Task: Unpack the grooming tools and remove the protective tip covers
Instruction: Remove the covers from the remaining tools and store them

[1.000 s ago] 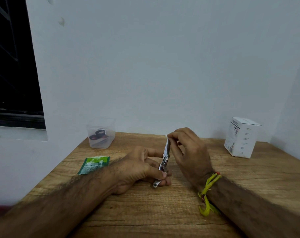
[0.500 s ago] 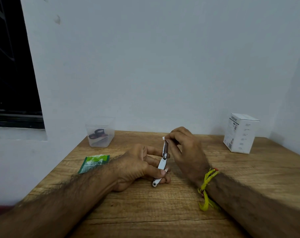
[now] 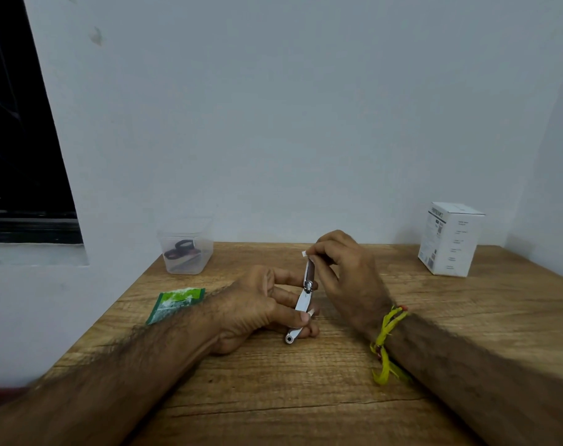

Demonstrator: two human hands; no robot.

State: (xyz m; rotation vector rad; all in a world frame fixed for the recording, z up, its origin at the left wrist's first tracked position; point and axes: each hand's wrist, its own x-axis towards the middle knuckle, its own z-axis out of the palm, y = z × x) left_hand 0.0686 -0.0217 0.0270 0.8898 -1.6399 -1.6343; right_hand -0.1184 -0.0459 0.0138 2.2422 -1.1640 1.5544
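Just above the counter (image 3: 306, 397), the metal grooming tool (image 3: 301, 304) stands tilted, its long axis running from the ringed end near the person up and away to the far tip. The left hand (image 3: 261, 307) pinches the lower handle between thumb and fingers, while the right hand (image 3: 344, 268) pinches the small white tip cover (image 3: 304, 253) at the top. Pulling along that axis, away from the left hand, looks like the next move; a green packet (image 3: 174, 302), a clear tub (image 3: 187, 249) and a white box (image 3: 447, 239) lie well apart.

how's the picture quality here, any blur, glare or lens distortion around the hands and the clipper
Head view: light is soft and even, no glare, only faint shadows under the hands on the table. The nail clipper, left hand and right hand are reasonably sharp. Wide-angle distortion slants the window frame; the white box print is too soft to read.
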